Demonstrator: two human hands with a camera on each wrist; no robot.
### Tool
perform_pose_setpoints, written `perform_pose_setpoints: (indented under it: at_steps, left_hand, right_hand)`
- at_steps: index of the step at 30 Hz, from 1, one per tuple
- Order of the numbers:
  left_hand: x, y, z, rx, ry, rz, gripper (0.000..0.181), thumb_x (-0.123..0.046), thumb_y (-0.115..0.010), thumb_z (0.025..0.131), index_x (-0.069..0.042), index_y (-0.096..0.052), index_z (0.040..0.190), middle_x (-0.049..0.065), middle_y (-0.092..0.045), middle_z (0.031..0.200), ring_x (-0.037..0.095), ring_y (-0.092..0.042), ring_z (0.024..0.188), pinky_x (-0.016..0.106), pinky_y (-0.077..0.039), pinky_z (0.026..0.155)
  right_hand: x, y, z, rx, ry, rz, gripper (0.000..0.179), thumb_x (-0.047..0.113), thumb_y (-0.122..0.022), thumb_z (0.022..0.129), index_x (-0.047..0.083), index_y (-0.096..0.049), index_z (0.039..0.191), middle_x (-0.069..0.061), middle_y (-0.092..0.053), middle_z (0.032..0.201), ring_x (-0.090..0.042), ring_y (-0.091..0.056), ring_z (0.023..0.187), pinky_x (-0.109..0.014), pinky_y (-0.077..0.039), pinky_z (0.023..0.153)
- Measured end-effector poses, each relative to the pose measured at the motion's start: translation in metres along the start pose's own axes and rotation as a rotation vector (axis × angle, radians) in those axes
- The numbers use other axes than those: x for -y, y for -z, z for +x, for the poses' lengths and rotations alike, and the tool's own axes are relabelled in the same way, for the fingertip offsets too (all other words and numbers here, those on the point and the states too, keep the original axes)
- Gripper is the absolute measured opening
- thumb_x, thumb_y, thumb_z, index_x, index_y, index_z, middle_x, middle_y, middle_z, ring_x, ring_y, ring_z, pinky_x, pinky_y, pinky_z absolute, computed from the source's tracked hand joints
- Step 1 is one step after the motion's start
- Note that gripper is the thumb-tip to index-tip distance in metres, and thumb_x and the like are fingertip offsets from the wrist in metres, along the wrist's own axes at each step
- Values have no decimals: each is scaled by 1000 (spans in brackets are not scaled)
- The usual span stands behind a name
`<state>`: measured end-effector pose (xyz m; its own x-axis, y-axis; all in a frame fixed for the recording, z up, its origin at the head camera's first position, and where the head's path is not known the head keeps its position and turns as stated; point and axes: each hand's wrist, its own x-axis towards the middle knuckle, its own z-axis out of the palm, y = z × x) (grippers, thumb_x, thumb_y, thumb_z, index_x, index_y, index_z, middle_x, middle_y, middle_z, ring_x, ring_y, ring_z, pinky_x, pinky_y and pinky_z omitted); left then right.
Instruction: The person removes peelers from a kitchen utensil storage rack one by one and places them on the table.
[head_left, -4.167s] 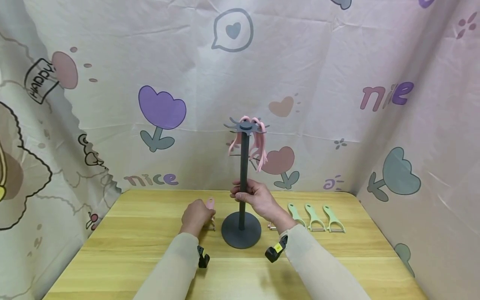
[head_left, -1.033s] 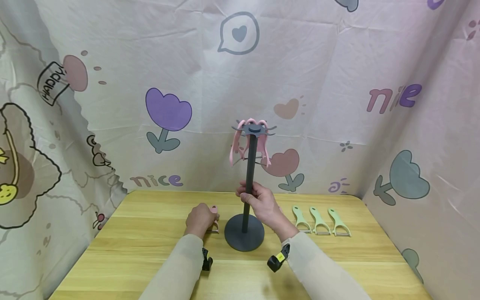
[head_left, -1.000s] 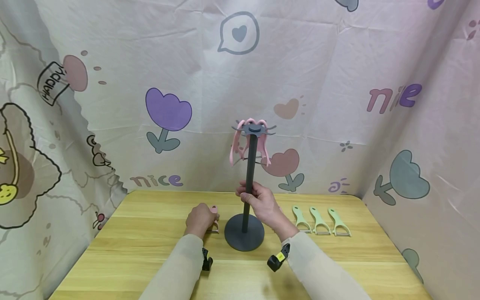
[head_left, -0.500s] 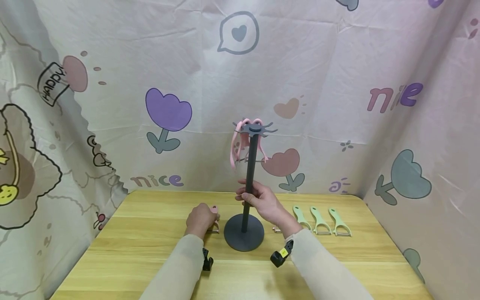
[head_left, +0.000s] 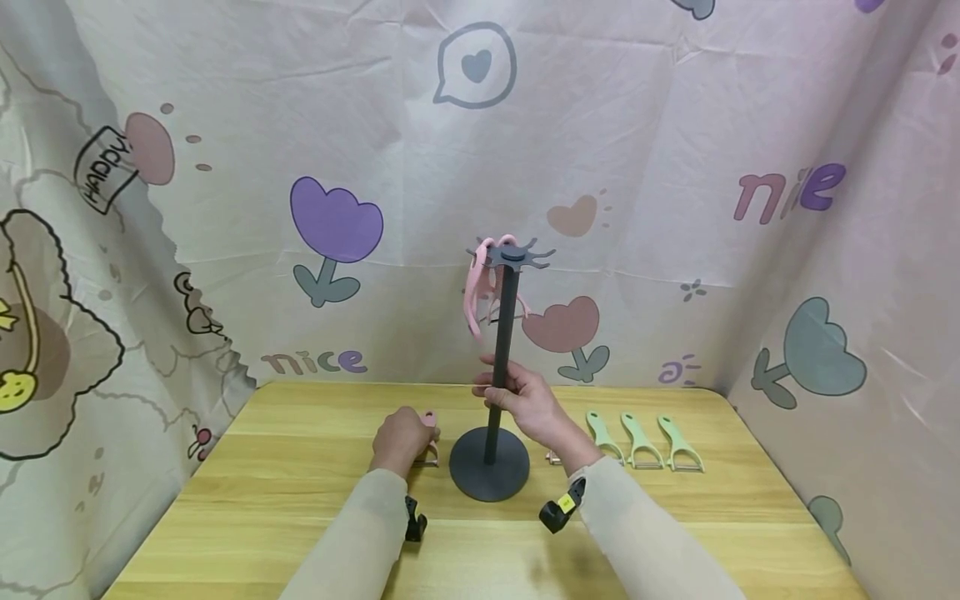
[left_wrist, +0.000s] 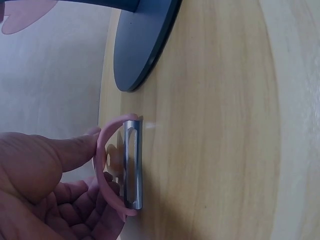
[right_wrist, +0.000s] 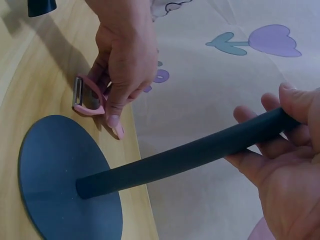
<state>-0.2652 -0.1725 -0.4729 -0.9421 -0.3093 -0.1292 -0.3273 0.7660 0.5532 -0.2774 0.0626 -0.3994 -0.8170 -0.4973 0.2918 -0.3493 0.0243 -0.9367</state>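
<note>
My left hand pinches a pink Y-shaped peeler by its handle, low at the table left of the stand. Thumb and fingers lie on either side of the handle, and the metal blade points toward me. My right hand holds the dark grey pole of an upright hook stand, thumb in front and fingers behind. The stand's round base rests on the table. Pink peelers hang from the left side of the hook ring on top, overlapping one another.
Several light green peelers lie in a row on the right, the outermost green peeler fully visible. Another peeler's blade shows beside my right wrist, the rest hidden. A printed curtain hangs behind the wooden table.
The hook ring has turned and the hanging pink peelers have shifted to the left. My right wrist moved slightly to the right, still on the pole. My left hand has stayed on its peeler.
</note>
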Motion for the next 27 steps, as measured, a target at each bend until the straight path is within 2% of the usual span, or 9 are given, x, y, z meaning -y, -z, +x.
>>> perform_pose_setpoints:
  at_steps: [4,8,11,17,23,27]
  left_hand:
    - [0,1,0,4,-1,-7,31,-33,-81,89,-5,-69,84,9,-68,80,26,-59,70,37,-45,59]
    - [0,2,-2,7,-10,-3,31,-33,-81,89,-4,-70,85,10,-69,81,27,-60,70,38,-46,59]
    - [0,2,-1,7,-9,2,30,-33,-81,89,-5,-70,85,10,-70,81,27,-61,70,38,-47,59]
    - [-1,1,-1,3,-8,0,31,-33,-81,89,-5,-69,82,9,-68,79,26,-59,69,37,-46,58]
    - [0,2,-1,2,-21,-8,32,-35,-81,90,-4,-73,86,10,-70,81,27,-61,70,38,-47,60]
    - [-1,5,-3,2,-22,-14,30,-34,-80,90,-6,-73,84,10,-70,82,27,-61,71,38,-47,61]
  right_hand:
    - [2,4,0,40,-20,23,52,0,-61,104,8,-51,154,-28,-67,136,-40,-69,124,-51,-59,100]
    - [1,5,0,63,-33,32,52,0,-60,105,10,-51,155,-31,-64,137,-37,-70,123,-53,-58,102]
    - [1,5,0,61,-36,34,51,1,-60,105,10,-51,155,-30,-65,136,-35,-72,122,-51,-59,102]
    - [2,4,-1,46,-50,38,48,2,-61,105,10,-55,152,-19,-72,130,-32,-73,119,-49,-59,101]
    - [3,4,-1,47,-55,34,46,2,-61,105,10,-56,150,-19,-71,130,-32,-73,119,-47,-59,101]
    - [2,5,-1,53,-55,36,46,3,-61,105,10,-55,150,-22,-70,131,-32,-73,119,-49,-59,102]
